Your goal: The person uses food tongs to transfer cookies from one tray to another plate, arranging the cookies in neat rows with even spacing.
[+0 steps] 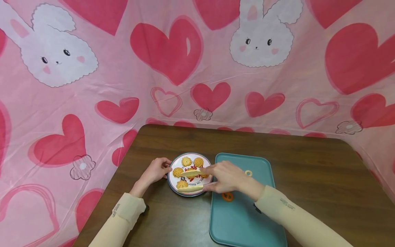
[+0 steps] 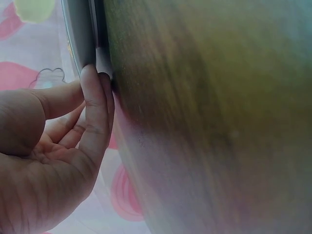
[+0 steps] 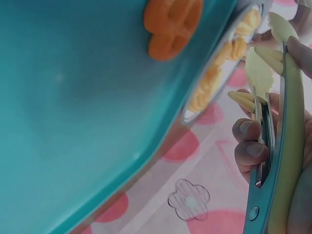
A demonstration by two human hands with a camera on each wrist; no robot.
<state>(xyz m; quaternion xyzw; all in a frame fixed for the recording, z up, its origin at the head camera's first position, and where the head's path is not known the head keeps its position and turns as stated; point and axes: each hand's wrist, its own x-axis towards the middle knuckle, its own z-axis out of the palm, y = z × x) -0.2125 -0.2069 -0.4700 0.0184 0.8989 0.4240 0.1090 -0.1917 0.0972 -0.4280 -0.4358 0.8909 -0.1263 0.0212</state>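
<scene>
My left hand (image 1: 155,169) pinches the left rim of a round white plate (image 1: 192,155), thumb at the edge and fingers (image 2: 94,97) underneath. Several golden piped butter cookies (image 1: 186,161) lie on the plate, around a red printed picture. In my right hand (image 1: 228,175) is a pair of teal and yellow tongs (image 3: 291,122), gripped along the arms. Their pale leaf-shaped ends are spread apart over the plate, overlapping some cookies in the head view. No cookie shows between the ends in the right wrist view.
Right beside the plate lies a teal tray (image 1: 243,219) under my right forearm. On it are an orange pretzel-shaped piece (image 1: 227,196) and a pale yellow ring (image 1: 248,173). The brown wooden table (image 1: 314,178) meets a pink heart-print cloth at the back and left.
</scene>
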